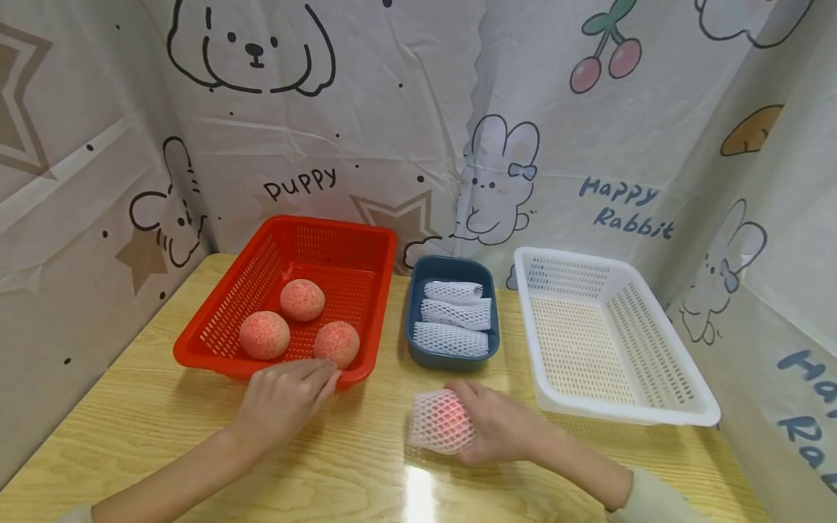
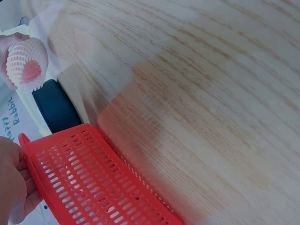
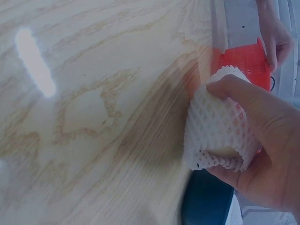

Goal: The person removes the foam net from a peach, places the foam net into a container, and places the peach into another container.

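Observation:
My right hand (image 1: 500, 425) grips a peach (image 3: 226, 152) covered by a white foam net sleeve (image 1: 431, 428), held over the table in front of the blue bin. Its thumb presses on the net in the right wrist view, and the fruit's pale end shows at the sleeve's opening. My left hand (image 1: 288, 396) rests at the near rim of the red basket (image 1: 386, 290), its fingers reaching over the rim, right beside a pink speckled peach (image 1: 337, 344); the fingertips are partly hidden. Two more peaches, one at left (image 1: 264, 335) and one behind (image 1: 302, 300), lie in the basket.
A dark blue bin (image 1: 453, 362) holds several folded foam net sleeves (image 1: 451, 339). To its right stands a white basket (image 1: 628, 414) with slotted sides. Behind the wooden table (image 1: 340, 472) hangs a printed cloth (image 1: 392, 109), close against the containers.

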